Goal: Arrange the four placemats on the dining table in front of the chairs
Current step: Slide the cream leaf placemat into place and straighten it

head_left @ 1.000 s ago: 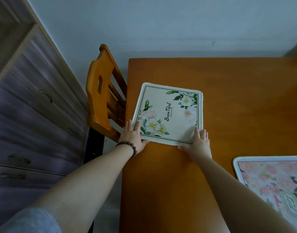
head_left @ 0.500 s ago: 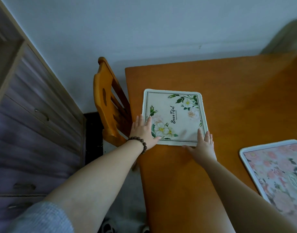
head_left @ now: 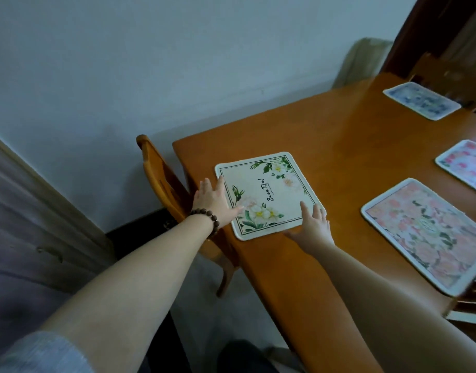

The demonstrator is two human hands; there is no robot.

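While both hands lie flat and open on the white mat [head_left: 268,193], the view has swung right since half a second ago, so far more of the table [head_left: 339,146] shows. The left hand [head_left: 214,201], with a bead bracelet [head_left: 208,218] at the wrist, presses the mat's left edge, thumb reaching onto the printed flowers; earlier its fingers sat lower, at the near left corner. The right hand [head_left: 311,224] covers the near right corner, fingers spread, much as before. Neither hand grips anything.

The white mat lies at the table's left end, in front of the wooden chair [head_left: 161,181] tucked against that edge, and it appears turned a little more askew in the view than a moment ago.

A pink mat [head_left: 430,232] lies near the table's near right edge, well apart from the white one. Two mats not seen earlier have come into view: a second pink mat [head_left: 466,164] at the right border and a blue mat [head_left: 421,100] at the far end, both blurred.
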